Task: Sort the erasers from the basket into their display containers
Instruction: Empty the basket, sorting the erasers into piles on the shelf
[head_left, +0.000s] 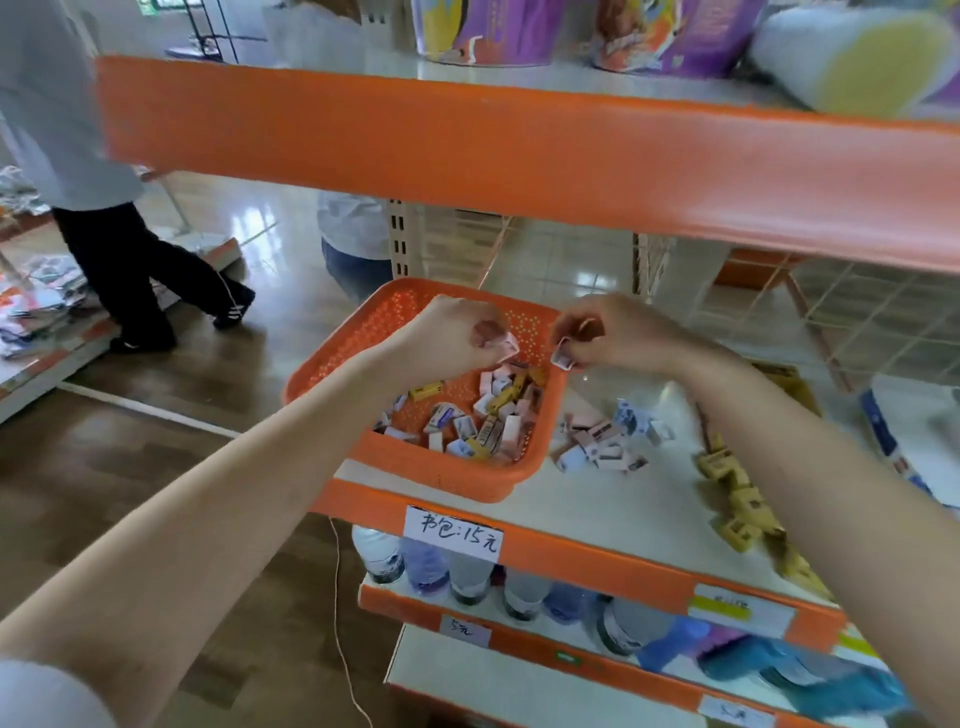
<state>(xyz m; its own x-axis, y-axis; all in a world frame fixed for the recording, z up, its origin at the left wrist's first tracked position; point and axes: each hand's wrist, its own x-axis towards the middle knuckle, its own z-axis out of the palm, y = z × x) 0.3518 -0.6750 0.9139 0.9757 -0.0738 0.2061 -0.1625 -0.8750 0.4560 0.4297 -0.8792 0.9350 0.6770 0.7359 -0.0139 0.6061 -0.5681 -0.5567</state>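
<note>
Left hand (457, 332): pinching a pink eraser (508, 347) above the basket (441, 470), far half. Right hand (623, 332): thumb and finger pinching a wrapped eraser (562, 359) over the rim at 2 o'clock. Loose erasers (488, 415) are heaped toward the basket's 5 o'clock. On the shelf (597, 512), a pink-white pile (597, 441) lies at 3 o'clock and a yellow row (737, 493) at 4. Likely light, stiff blocks with slick sleeves, so grip the long sides, not the ends.
</note>
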